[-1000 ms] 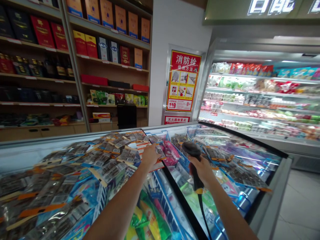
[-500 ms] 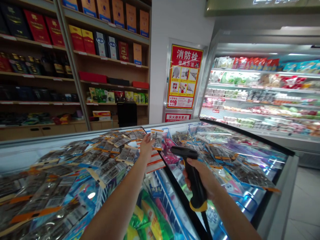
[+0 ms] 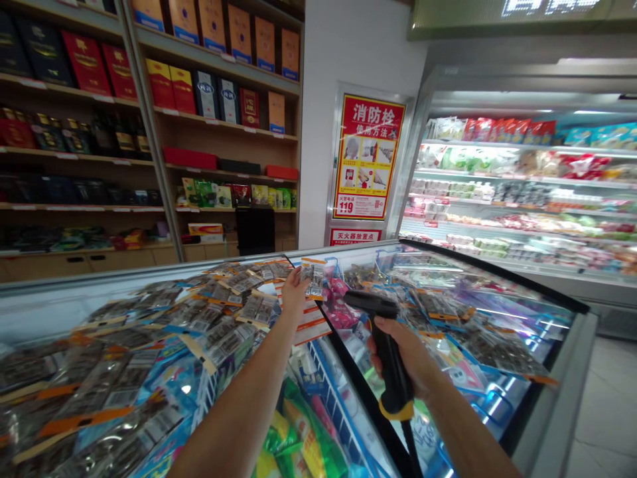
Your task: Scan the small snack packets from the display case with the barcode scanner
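Observation:
Pinched in my left hand [image 3: 294,288] is a small clear snack packet [image 3: 314,279] with orange edges, its printed label towards me. My right hand [image 3: 403,352] is wrapped round a black and yellow barcode scanner [image 3: 391,358], whose head points left, a little below and right of the packet. The cord runs down from the scanner's handle. Under my left hand lies an orange-and-white striped sheet [image 3: 311,322]. Many similar packets [image 3: 213,299] are spread to the left, and another pile [image 3: 497,342] lies on the glass to the right.
A chest freezer's glass top [image 3: 527,292] spans the front, divided by a black frame bar [image 3: 343,362]. Green and yellow bags [image 3: 303,431] sit in a wire basket below. Shelves of boxes [image 3: 213,96], a wall poster [image 3: 371,156] and a lit chiller [image 3: 527,179] stand behind.
The view has tilted slightly, so the background sits a little lower and farther right. Both hands keep their holds on the packet and the scanner, with hardly any movement between them.

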Motion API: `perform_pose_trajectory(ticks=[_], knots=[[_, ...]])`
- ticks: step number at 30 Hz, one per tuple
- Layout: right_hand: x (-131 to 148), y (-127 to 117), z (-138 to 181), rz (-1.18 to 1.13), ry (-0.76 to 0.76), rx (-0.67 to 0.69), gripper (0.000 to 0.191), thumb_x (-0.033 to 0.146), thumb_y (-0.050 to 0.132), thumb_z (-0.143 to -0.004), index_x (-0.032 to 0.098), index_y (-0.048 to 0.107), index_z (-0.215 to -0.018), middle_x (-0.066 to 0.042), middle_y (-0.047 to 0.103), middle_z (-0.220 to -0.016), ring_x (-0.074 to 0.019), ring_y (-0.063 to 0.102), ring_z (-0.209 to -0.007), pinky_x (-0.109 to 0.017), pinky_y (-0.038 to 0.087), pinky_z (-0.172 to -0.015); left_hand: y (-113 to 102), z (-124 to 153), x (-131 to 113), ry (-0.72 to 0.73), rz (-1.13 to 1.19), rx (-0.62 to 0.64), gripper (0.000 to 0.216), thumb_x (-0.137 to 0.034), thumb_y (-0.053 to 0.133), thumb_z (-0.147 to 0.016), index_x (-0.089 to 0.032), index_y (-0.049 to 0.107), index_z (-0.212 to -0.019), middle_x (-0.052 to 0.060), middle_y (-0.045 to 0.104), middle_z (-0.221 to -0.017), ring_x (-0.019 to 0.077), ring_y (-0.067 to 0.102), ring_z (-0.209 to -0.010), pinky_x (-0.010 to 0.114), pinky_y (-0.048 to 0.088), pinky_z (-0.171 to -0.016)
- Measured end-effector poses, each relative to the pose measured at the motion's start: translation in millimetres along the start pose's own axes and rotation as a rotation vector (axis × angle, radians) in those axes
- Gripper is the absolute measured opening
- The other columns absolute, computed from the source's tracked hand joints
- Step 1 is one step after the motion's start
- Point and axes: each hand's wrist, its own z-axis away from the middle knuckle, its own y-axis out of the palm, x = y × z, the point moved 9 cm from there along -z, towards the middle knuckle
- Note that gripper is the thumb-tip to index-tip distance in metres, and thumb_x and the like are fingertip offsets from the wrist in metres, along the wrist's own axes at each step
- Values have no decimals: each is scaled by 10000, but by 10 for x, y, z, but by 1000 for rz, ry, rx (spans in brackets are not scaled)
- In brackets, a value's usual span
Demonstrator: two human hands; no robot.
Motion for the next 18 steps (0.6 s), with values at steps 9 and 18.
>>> perform_pose_trajectory(ticks=[9, 18], knots=[[430, -814, -116, 165, -261, -347, 241, 395, 608, -655, 171, 527, -615, 29, 518, -395, -110, 468, -314, -210, 344, -297, 300, 193, 56, -20, -145, 57, 470, -59, 520, -683, -152, 490, -1142, 80, 612, -1083, 157, 586, -974, 296, 463, -845], [601, -1579, -115, 187, -319, -636, 237, 378, 638, -618, 187, 507, -572, 18, 534, -405, -139, 498, -343, -252, 384, -334, 904, 483, 558, -131, -281, 114, 478, -107, 449, -754, -177, 436, -1226, 71, 634, -1053, 156, 610, -909, 311, 475, -806]])
